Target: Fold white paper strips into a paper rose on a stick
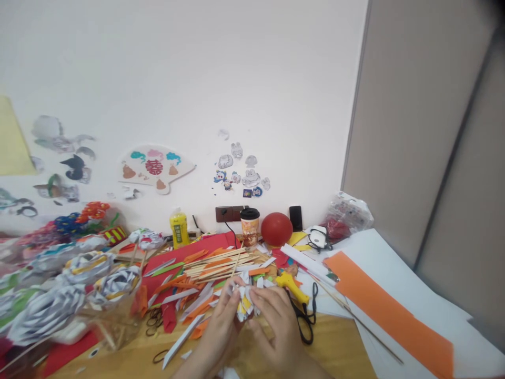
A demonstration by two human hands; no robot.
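Both hands meet at the lower middle of the head view, above the wooden table. Between their fingertips is a small white and yellow folded-paper piece (245, 304). My left hand (224, 322) grips its left side with the fingers bent round it. From the right, my right hand (276, 316) presses the same piece with thumb and fingers. Just beyond the hands lie wooden sticks (216, 266) and many orange, white and green paper strips (185, 292). The undersides of the piece and some fingertips are hidden.
Black-handled scissors (305, 321) and a yellow glue gun (292, 287) lie right of the hands. Behind stand a yellow bottle (179, 229), a lidded cup (250, 229) and a red balloon (276, 229). White paper flowers (51, 308) crowd the left; an orange sheet (390, 313) lies right.
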